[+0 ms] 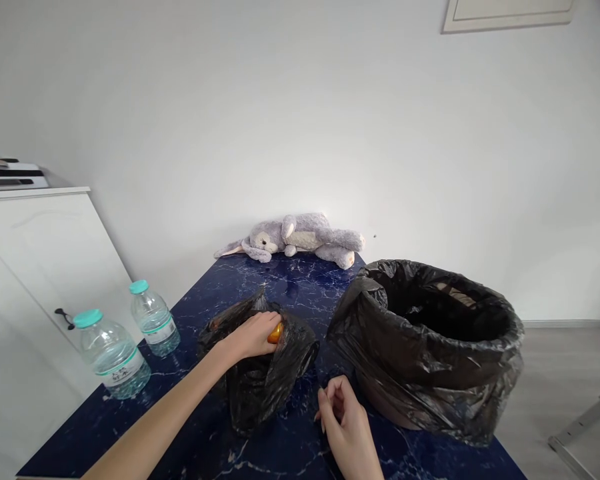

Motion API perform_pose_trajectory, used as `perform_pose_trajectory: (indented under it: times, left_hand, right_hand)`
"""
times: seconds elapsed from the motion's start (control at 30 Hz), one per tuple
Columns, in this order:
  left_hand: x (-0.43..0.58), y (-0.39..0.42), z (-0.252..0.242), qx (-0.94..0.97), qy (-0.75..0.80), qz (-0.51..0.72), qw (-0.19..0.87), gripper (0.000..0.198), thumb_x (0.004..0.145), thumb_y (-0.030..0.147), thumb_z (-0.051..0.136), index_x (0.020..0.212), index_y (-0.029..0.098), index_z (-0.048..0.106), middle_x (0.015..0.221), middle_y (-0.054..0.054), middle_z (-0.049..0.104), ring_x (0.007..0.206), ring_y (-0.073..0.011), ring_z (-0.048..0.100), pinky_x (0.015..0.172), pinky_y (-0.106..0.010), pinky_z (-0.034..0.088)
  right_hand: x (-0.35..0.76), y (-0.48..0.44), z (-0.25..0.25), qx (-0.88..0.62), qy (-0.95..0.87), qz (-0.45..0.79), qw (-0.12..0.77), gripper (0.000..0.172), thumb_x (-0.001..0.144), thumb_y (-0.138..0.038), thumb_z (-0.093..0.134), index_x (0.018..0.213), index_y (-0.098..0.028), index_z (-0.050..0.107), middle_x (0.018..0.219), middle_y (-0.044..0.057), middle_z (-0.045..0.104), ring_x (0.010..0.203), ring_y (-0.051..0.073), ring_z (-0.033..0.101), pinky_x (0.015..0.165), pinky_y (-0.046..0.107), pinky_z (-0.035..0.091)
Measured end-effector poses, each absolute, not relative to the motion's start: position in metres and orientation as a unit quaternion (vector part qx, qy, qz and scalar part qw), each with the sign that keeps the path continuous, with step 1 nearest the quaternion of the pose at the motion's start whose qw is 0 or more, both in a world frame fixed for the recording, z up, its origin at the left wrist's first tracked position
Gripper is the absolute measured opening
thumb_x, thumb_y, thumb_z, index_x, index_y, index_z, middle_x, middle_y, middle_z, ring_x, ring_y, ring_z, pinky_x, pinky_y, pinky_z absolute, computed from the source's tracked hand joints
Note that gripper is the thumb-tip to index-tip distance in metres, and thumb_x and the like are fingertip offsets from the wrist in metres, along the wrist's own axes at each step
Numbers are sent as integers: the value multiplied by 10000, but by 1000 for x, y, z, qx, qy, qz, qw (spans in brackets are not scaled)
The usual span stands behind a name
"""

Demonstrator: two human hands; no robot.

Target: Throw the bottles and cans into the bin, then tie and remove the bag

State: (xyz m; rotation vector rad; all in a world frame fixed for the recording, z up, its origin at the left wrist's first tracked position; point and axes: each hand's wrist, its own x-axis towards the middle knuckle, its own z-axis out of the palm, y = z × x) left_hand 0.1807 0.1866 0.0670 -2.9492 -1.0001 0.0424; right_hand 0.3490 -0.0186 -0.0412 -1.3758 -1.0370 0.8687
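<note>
My left hand (250, 337) reaches into a crumpled black plastic bag (260, 373) on the dark blue marbled table (300, 287). Its fingers are closed round a small orange object (276, 332) at the bag's mouth. My right hand (345, 417) rests near the table's front edge, just right of the bag. Its fingers are curled loosely and I see nothing in them. It lies close to the base of a round bin lined with a black bag (430, 347), which stands at the right.
Two water bottles with teal caps (113, 357) (153, 317) stand at the table's left edge. A grey plush rabbit (300, 239) lies at the far end by the wall. A white cabinet (40, 260) stands to the left.
</note>
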Motion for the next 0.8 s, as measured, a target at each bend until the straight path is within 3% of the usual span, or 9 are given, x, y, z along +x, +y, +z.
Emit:
perform_pose_trajectory:
  times: [0.23,0.43,0.7,0.8]
  left_hand:
    - [175,171,72,-944,-328,28,-40,551,799,362,777,1277,201,555,1269,-134,675,1179,-348,658,920,-376,519]
    - [176,162,74,-942,-331,32,-50,382,767,336,760,1085,215,587,1167,-120,679,1137,-350,657,875,-376,529]
    - [180,161,75,-941,-334,42,-37,371,760,361,766,1044,226,568,1151,-110,676,1141,-361,655,862,-383,539]
    - [183,161,74,-939,-340,50,-22,416,699,258,787,1046,222,560,1156,-127,669,1146,-388,645,872,-417,542]
  right_hand:
    - [348,-18,-46,-587,-451,347,576,459,1000,-702,447,837,-276,404,675,-57,405,599,163,453,573,275,349]
    - [348,-18,-49,-574,-457,322,598,419,1007,-644,487,828,-271,424,661,-56,436,584,158,465,558,263,356]
    - [348,-19,-39,-575,-450,329,599,460,986,-687,505,811,-269,428,643,-52,450,574,158,477,547,258,370]
    - [348,-19,-40,-577,-454,330,594,480,987,-710,484,807,-271,414,644,-56,429,574,156,471,548,261,375]
